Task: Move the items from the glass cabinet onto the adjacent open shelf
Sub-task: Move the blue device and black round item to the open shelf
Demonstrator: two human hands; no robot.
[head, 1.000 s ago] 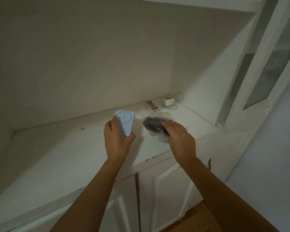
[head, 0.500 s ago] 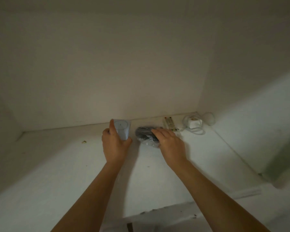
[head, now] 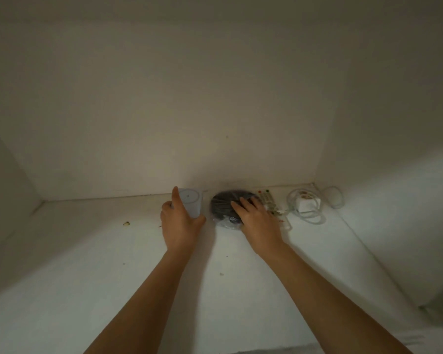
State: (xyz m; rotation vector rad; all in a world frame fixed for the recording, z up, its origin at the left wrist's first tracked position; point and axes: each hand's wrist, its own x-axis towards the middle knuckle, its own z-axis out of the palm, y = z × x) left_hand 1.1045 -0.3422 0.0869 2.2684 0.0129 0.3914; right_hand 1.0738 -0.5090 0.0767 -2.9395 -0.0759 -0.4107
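The left hand [head: 180, 223] is wrapped around a pale blue box [head: 191, 204] with rounded corners, thumb up along its left edge and the other fingers hidden behind it; the box stands nearly upright, its lower end at or near the shelf [head: 113, 277], though whether it actually rests there cannot be told, and its top close to the back wall [head: 164, 111]. A faint ring with a small dot shows on the face turned toward the camera. Just to the right, the right hand [head: 260, 222] lies palm down with fingers spread over a dark bundle [head: 224, 205] wrapped in clear plastic — it looks like coiled cable, but the dim light keeps that uncertain. The fingers press flat on top of it rather than curling under, and the bundle sits on the shelf right against the back wall, with crinkled plastic showing at its near edge. The box and the bundle are close together with a narrow gap between them. Beside the right hand, on its far right side, lies a slim white remote control [head: 267, 200] with small coloured buttons, partly covered by the hand. Further right, near the back corner, sits a white charger [head: 308, 203] with its thin white cord [head: 331, 198] looped loosely around it. Both bare forearms reach in from the lower edge across the white shelf, which carries a few small specks — one crumb-like bit [head: 126, 223] lies well to the left of the left hand.
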